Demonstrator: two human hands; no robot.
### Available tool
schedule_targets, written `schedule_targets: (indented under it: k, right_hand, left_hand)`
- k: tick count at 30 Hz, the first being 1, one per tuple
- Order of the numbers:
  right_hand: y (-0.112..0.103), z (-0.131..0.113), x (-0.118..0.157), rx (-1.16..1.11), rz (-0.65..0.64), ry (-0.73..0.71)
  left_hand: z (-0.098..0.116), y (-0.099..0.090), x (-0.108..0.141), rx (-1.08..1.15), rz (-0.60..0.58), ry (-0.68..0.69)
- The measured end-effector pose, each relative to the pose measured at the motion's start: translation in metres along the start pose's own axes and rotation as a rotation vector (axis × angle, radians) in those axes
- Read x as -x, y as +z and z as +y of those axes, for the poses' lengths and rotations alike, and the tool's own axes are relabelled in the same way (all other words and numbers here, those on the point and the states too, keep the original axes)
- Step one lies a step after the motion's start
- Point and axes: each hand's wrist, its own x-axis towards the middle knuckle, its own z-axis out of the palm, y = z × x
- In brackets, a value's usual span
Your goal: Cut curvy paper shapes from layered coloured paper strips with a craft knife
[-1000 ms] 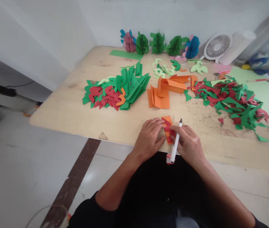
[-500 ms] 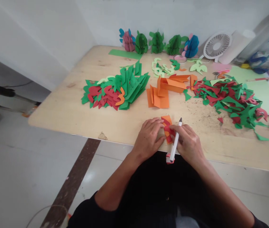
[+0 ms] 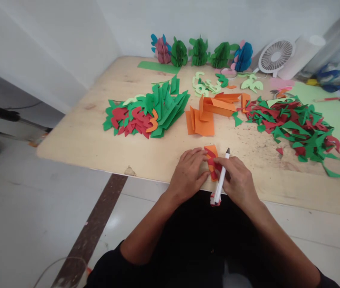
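Observation:
Close to the table's near edge lies a small orange paper strip [image 3: 213, 149] with a red paper cut-out [image 3: 211, 161] on top of it. My left hand [image 3: 189, 172] rests at its left side, fingers stretched out and fingertips on the paper's edge. A white marker [image 3: 221, 177] is held in my right hand [image 3: 239, 176], its dark tip pointing away from me. The thumb and index finger of that hand also touch the red cut-out, partly covering it. Below the marker's lower end, a small red-and-white item [image 3: 215, 199] shows at the table edge.
Folded orange paper [image 3: 204, 127] lies just beyond my hands. Left of it are green folded paper [image 3: 170, 110] and red cut-outs [image 3: 138, 122]; to the right, a heap of scraps [image 3: 296, 128]. Paper figures [image 3: 199, 53] and a white fan [image 3: 276, 56] stand along the wall.
Both hands, the marker and the papers stay practically where they were. Only a slight shift of the camera view shows.

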Motion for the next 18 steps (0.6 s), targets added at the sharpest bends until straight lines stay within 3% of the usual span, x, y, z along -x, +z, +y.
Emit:
schedule_targets:
  k: [18]
  right_hand:
    - [-0.0017,-0.0051,-0.0027,-0.004,-0.027,0.028]
  left_hand:
    - [-0.0005,-0.0006,-0.0007,0.007,0.007,0.024]
